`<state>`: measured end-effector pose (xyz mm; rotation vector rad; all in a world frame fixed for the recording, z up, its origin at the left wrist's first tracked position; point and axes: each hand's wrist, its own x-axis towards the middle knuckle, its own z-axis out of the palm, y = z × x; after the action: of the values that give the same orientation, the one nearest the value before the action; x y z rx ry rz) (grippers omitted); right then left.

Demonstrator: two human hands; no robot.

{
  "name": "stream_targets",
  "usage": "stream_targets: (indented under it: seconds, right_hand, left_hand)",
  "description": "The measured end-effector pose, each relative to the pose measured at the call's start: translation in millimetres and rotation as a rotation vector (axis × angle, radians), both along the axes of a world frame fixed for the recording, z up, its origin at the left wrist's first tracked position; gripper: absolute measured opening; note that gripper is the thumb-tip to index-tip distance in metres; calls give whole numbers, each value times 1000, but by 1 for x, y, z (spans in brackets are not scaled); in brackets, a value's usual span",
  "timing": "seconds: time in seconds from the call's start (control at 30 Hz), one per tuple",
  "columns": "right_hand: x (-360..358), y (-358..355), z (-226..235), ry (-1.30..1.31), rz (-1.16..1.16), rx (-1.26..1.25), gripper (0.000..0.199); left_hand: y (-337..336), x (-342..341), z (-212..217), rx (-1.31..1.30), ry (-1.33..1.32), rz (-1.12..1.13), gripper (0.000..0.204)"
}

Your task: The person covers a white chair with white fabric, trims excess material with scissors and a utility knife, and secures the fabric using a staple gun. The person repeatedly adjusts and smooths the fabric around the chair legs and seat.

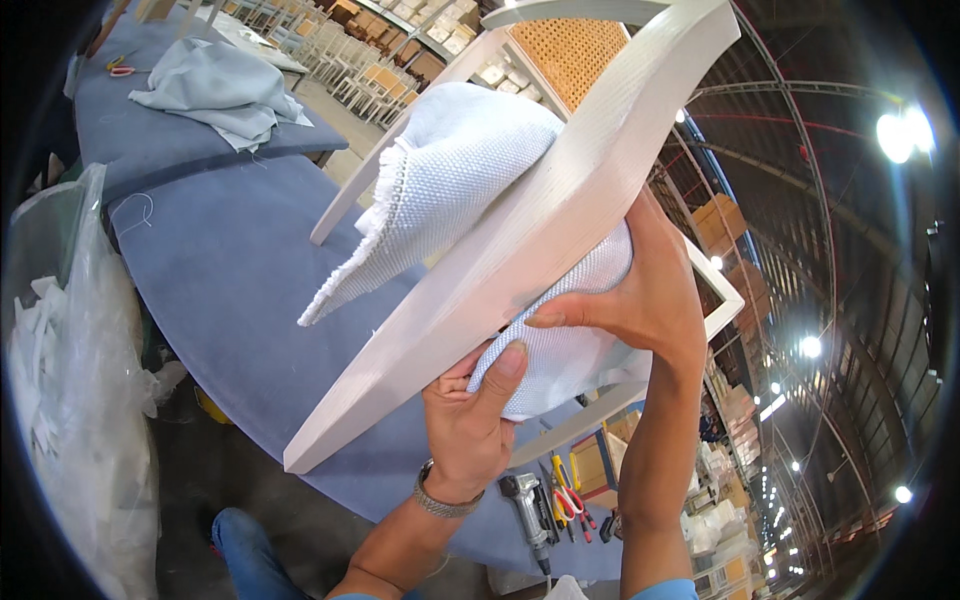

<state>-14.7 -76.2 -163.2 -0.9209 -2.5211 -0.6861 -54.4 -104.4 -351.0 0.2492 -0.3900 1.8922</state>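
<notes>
A pale whitewashed wooden chair frame (490, 270) is tilted across the middle of the view, with a woven cane panel (570, 55) behind it. Light blue woven fabric (465, 150) passes around the frame, and its frayed edge hangs loose on the left side. Below the thick wooden leg, my left hand (470, 425) pinches the fabric between thumb and fingers. My right hand (645, 290) grips the fabric-covered part from the right, its thumb pressing on the cloth near the wood. The fingers of my right hand are mostly hidden behind the cloth and frame.
Beneath the chair is a blue padded table (250, 290). A power tool (527, 515) lies beside scissors (567, 490) and other hand tools. Grey-blue cloth (225, 90) is crumpled at far left, near red-handled scissors (120, 68). A clear plastic bag (80, 400) of scraps stands left.
</notes>
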Motion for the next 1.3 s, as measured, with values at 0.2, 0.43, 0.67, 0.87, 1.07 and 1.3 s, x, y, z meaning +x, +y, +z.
stream_targets:
  seconds: [0.2,0.43,0.67,0.87,1.07,1.3]
  right_hand:
    - [5,-3,2,-36,-23,-1,120]
    - [4,-4,6,-61,2,-41,119]
    - [8,-4,3,37,8,-60,99]
    - [4,-2,1,5,46,7,93]
    - [5,-6,-15,-26,39,400,104]
    - [3,-11,-58,177,-38,489,96]
  left_hand:
    - [10,3,-6,58,-66,-35,33]
    - [32,11,-19,-40,129,304,26]
    - [67,3,-43,-142,889,1222,25]
    - [118,-1,-66,-202,1189,1319,55]
    - [150,-12,-40,-265,1131,1229,55]
    - [174,-15,-52,-211,853,898,55]
